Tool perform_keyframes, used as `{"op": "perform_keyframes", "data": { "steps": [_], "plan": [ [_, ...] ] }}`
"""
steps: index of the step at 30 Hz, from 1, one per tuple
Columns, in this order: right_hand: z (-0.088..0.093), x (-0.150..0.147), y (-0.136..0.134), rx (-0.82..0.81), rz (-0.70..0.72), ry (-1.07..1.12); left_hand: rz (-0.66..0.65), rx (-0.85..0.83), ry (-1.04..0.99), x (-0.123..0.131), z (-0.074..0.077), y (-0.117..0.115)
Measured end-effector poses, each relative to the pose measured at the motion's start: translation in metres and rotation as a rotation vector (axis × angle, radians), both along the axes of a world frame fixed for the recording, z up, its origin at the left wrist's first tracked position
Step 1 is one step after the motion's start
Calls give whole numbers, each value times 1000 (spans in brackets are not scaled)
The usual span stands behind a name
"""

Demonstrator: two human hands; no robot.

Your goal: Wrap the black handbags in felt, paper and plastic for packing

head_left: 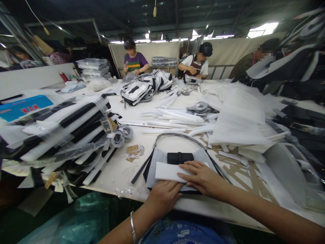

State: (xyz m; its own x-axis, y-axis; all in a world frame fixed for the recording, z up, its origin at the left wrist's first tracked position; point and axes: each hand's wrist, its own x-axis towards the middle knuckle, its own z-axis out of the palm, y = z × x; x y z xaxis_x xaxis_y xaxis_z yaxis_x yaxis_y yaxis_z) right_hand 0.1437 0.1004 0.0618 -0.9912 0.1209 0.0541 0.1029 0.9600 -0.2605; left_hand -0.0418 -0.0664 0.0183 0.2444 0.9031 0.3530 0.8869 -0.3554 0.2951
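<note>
A black handbag (149, 169) lies flat at the table's front edge, its wrapped handle (177, 135) arching away from me. White sheeting covers most of its face, around a black strap piece (179, 158). Across the front lies a folded strip of white foam (165, 171). My right hand (199, 176) rests on the strip's right part with fingers stretched out. At the strip's lower edge, my left hand (165, 195) lies flat, fingers extended toward the right. Neither hand is wrapped round anything.
Stacked wrapped bags (63, 132) fill the left side. Foam sheets (238, 112) pile up at right, above brown cardboard scraps (243, 173). White foam rolls (175, 117) lie beyond the handbag, and paper tags (134, 151) to its left. Co-workers (135, 62) work across the table.
</note>
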Motion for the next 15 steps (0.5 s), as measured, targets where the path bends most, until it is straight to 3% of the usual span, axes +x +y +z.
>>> {"op": "perform_keyframes", "data": {
  "steps": [8, 15],
  "plan": [
    [-8, 4, 0, -86, -60, 23, -16, 46, 7, 2, 0, -2],
    [-7, 5, -6, -147, -89, 34, -51, 196, -68, 4, 33, -2]
  ]
}}
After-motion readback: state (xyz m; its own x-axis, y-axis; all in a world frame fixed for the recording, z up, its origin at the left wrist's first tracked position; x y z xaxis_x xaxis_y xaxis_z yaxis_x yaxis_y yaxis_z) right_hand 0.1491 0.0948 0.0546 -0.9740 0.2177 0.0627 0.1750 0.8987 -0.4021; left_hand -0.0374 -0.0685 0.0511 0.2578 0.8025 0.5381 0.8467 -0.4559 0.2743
